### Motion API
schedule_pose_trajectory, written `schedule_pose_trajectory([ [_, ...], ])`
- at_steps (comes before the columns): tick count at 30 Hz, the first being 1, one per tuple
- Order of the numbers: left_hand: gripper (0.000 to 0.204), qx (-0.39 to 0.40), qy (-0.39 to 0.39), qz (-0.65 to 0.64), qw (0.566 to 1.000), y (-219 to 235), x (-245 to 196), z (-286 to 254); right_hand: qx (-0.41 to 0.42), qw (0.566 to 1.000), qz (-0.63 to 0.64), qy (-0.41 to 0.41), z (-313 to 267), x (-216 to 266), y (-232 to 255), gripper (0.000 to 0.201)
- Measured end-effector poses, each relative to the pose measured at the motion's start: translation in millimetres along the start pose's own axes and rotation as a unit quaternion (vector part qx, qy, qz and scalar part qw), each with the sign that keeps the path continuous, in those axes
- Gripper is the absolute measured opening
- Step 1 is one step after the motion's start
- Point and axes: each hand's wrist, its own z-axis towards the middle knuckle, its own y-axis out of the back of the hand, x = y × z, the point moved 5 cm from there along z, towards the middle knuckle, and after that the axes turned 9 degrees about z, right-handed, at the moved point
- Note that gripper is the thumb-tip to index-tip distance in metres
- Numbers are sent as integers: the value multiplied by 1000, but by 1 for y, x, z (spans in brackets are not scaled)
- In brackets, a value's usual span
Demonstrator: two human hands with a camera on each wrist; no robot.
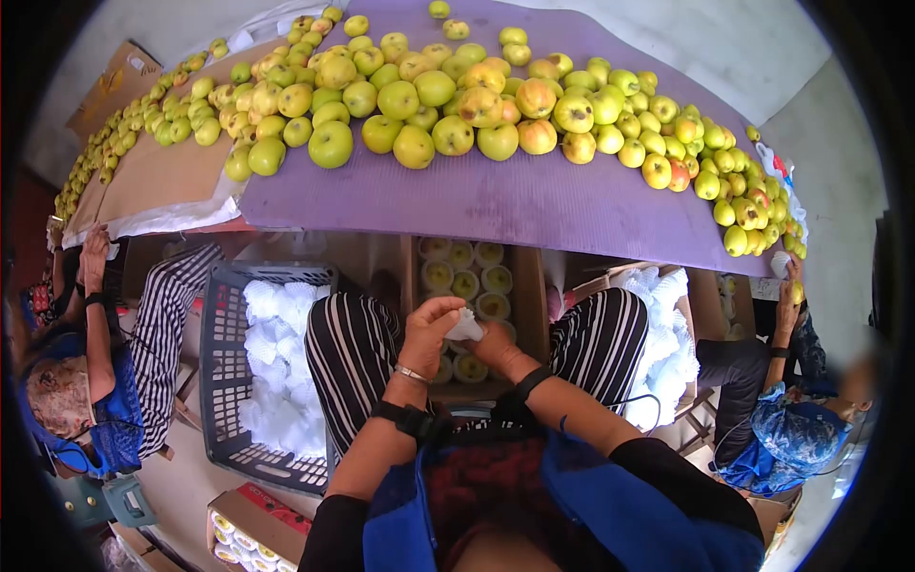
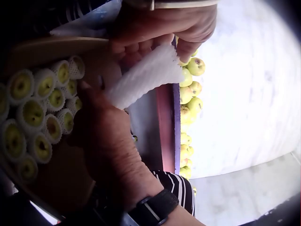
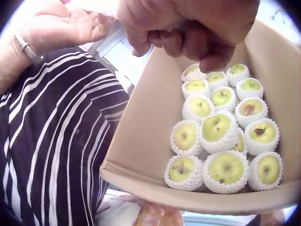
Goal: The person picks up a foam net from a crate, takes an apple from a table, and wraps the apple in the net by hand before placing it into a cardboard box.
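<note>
A white foam fruit net, flattened and narrow, spans the space between the two hands in front of the body. My left hand, with a silver bracelet at the wrist, pinches its wider end; the left wrist view shows the thumb by the edge of the net and fingers behind it. At the other end, my right hand grips the net with curled fingers. Below the hands, between the knees, stands a cardboard box of green apples in foam nets.
A purple-covered table ahead bears a long heap of loose apples. A dark crate of foam nets stands to the left, another box of foam nets to the right. One person sits at each side.
</note>
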Motion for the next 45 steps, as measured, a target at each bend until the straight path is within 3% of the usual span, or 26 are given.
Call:
schedule_pose_trajectory([
  [3, 24, 15, 10, -3, 1000, 1, 0, 0, 2, 999, 15, -34, 1, -1, 8, 25],
  [9, 28, 41, 22, 50, 998, -8, 1, -1, -17, 1000, 4, -13, 4, -14, 9, 25],
  [12, 20, 25, -39, 104, 994, -5, 0, 3, -19, 1000, -14, 5, 7, -20, 11, 26],
  [14, 13, -24, 2, 194, 981, 4, 3, 5, -28, 999, -7, 21, 6, -23, 9, 27],
  [19, 12, -72, 29, 145, 986, 13, 15, 10, -11, 1000, -9, -15, -7, 9, 19, 29],
  [21, 12, -81, 49, 111, 989, 9, 10, 5, 1, 996, 83, -35, -4, -3, 14, 30],
  [23, 10, -38, -30, 139, 989, -7, -4, 1, 4, 997, 70, -43, -5, -3, 16, 30],
  [24, 10, -35, -29, 138, 989, -7, 3, 3, 10, 997, 56, -46, -4, -2, 15, 30],
  [26, 8, -24, -155, 200, 967, -8, 3, 6, 21, 998, 15, -53, -4, 1, 14, 31],
  [27, 8, -23, -156, 198, 967, -4, 7, 7, 35, 997, -24, -60, -5, 1, 12, 31],
  [29, 7, -37, -48, 227, 972, 6, 15, 10, 33, 998, -30, -45, -5, -7, 9, 32],
  [32, 7, -66, -20, 164, 984, 9, 15, 10, 60, 997, 10, -44, -6, 3, 15, 42],
  [34, 7, -105, -35, 162, 981, 16, 17, 13, 86, 988, -123, -33, -11, 33, 29, 50],
  [35, 7, -144, -42, 159, 976, 20, 17, 13, 85, 988, -126, -29, -11, 45, 40, 50],
  [37, 7, -171, -35, 134, 975, 20, 13, 11, -81, 975, -167, 123, -14, 84, 84, 52],
  [39, 7, -194, -26, 113, 974, 20, 13, 10, -128, 988, -67, 46, -7, 129, 137, 45],
  [43, 5, -182, 16, 118, 976, 22, 23, 16, -341, 918, -151, 133, 30, 160, 227, 52],
  [45, 5, -178, 22, 121, 976, 20, 20, 15, -404, 862, -210, 221, 47, 171, 255, 62],
])
